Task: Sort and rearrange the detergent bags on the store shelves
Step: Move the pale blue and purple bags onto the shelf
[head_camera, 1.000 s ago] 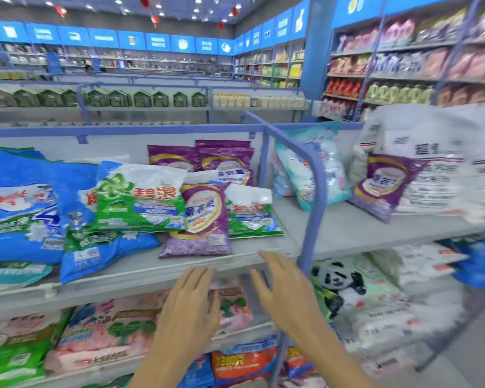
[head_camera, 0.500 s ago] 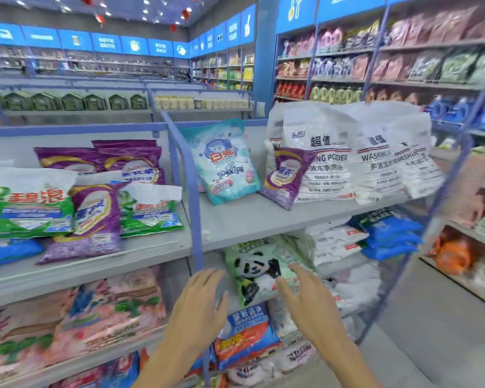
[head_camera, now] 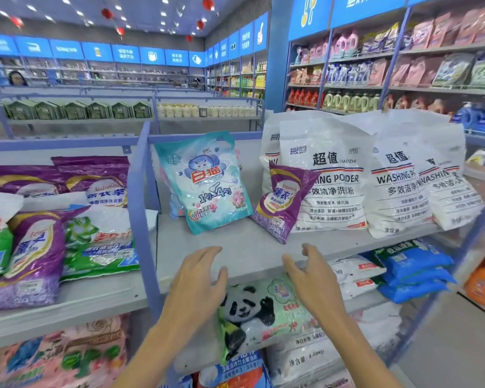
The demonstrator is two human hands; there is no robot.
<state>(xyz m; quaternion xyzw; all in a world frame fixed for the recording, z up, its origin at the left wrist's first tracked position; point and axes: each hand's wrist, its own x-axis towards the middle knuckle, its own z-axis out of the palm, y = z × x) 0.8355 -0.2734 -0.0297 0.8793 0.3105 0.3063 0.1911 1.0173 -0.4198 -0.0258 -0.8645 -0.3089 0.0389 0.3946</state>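
A small purple detergent bag [head_camera: 282, 200] leans against large white washing-powder bags [head_camera: 331, 175] on the grey shelf [head_camera: 249, 247]. A teal bag with a cat logo [head_camera: 205, 183] stands tilted to its left. In the left bay lie purple bags [head_camera: 34, 256] and green-white bags [head_camera: 101, 245]. My left hand [head_camera: 199, 278] and my right hand [head_camera: 311, 275] hover at the shelf's front edge, fingers loosely spread, holding nothing. Below them a panda-printed bag [head_camera: 252, 312] lies on the lower shelf.
A blue upright post [head_camera: 140, 219] divides the two bays. Blue bags [head_camera: 412, 270] and white bags [head_camera: 356, 275] lie on the lower shelf at right. Pink bags [head_camera: 62, 357] fill the lower left. An aisle floor [head_camera: 445, 345] runs along the right, with stocked wall shelves [head_camera: 403, 65] beyond.
The view has swung right from the left bay to the bay with the white bags. Both hands moved with it and rose to the shelf's front edge, still empty.
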